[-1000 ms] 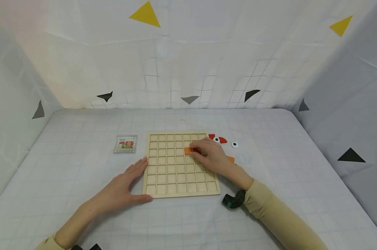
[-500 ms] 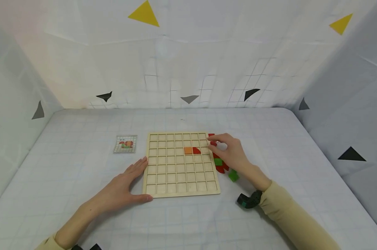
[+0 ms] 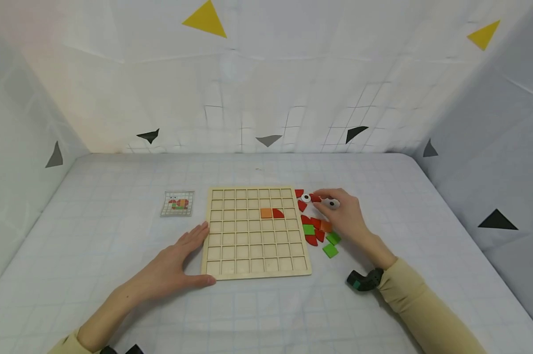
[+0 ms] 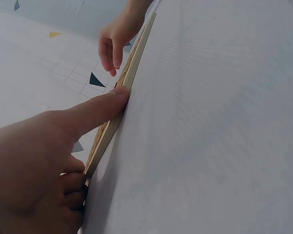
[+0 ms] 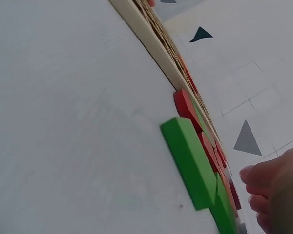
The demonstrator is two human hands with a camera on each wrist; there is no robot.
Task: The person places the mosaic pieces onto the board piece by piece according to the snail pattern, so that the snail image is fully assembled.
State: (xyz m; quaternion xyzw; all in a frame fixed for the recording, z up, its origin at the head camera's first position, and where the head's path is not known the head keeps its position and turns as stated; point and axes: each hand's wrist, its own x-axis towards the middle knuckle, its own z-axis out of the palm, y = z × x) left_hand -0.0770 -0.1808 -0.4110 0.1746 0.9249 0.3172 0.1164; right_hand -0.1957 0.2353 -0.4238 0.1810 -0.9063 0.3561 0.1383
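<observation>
A wooden grid board (image 3: 241,252) lies flat on the table. In it an orange square tile (image 3: 266,213) sits beside a red quarter-circle tile (image 3: 277,213). My left hand (image 3: 169,268) rests along the board's left side, fingers spread, thumb at the near left corner; its thumb lies against the board edge (image 4: 139,63) in the left wrist view. Beyond the board's right edge, my right hand (image 3: 343,211) pinches another red quarter-circle tile (image 3: 315,197) between thumb and forefinger. A white eye disc (image 3: 306,198) lies just left of it, and a second eye disc (image 3: 332,203) is partly behind the hand.
Several red tiles (image 3: 311,240), green square tiles (image 3: 330,250) and an orange tile (image 3: 326,226) are bunched by the board's right edge. Left of the board lies a small pattern card (image 3: 178,204). White cloth walls (image 3: 266,88) enclose the table.
My right hand has moved right, off the board to the loose tiles, leaving the red quarter-circle tile beside the orange square. The left hand has stayed put.
</observation>
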